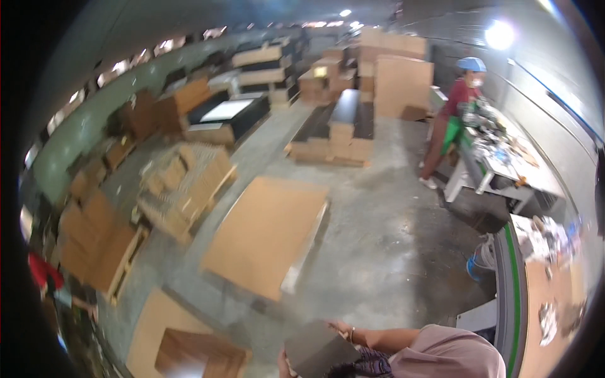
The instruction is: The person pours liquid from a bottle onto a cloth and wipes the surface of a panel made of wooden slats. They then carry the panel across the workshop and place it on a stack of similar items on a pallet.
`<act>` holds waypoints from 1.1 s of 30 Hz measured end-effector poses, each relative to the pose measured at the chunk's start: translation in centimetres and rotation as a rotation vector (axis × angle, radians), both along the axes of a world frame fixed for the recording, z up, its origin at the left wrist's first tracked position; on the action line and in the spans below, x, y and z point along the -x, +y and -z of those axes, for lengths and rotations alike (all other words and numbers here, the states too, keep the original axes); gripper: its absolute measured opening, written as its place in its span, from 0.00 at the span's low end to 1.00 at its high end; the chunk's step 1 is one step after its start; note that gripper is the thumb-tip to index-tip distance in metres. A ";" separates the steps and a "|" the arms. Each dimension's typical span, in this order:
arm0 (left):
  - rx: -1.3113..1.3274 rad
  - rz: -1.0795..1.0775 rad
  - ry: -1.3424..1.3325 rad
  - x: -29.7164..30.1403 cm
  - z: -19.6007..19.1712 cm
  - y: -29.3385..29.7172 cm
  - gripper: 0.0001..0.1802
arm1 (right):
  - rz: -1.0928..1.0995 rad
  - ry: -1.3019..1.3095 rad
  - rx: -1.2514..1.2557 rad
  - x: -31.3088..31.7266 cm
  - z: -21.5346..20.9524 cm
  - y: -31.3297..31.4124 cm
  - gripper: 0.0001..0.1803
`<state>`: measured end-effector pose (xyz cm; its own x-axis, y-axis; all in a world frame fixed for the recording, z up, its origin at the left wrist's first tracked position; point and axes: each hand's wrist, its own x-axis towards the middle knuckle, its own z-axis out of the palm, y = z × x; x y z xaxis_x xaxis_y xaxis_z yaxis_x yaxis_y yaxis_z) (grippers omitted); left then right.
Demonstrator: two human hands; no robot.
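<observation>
A dark grey-brown flat rectangular panel (pixel 317 348) is held low in front of my body, near the lower edge of the view. My right hand (pixel 341 329) grips its far right corner, with a band around the wrist. Along the panel's left edge, my left hand (pixel 285 364) is closed on it, and most of that hand is hidden behind the panel. Left of the panel lies a stack of brown boards (pixel 195 356) on a larger cardboard sheet (pixel 154 315).
Ahead on the floor is a broad cardboard-topped stack (pixel 268 233). Loaded pallets (pixel 186 189) stand to the left, and dark-topped boards (pixel 331 135) further off. A long workbench (pixel 518 302) runs along the right. A co-worker (pixel 457 113) stands at a cluttered table (pixel 504 151); another person's red sleeve (pixel 44 271) shows far left.
</observation>
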<state>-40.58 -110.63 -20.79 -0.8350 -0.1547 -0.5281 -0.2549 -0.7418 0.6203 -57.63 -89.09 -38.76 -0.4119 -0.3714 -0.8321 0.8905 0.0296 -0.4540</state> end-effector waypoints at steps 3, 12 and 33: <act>-0.025 -0.025 0.039 3.2 2.1 -4.0 0.32 | -0.302 0.186 0.042 3.6 -3.9 -3.1 0.27; 0.115 -0.347 -0.451 8.5 -0.9 -14.4 0.23 | -0.534 0.336 0.159 12.9 -17.4 -17.9 0.22; 0.265 -0.288 -0.119 20.1 -4.8 -58.3 0.29 | -0.500 0.029 0.379 18.5 -11.8 -64.2 0.33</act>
<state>-60.67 -168.89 -15.99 -0.6728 -0.5169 -0.5292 -0.1417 -0.6121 0.7780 -76.14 -153.30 -27.01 -0.1325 -0.7919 -0.5961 0.7975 0.2720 -0.5386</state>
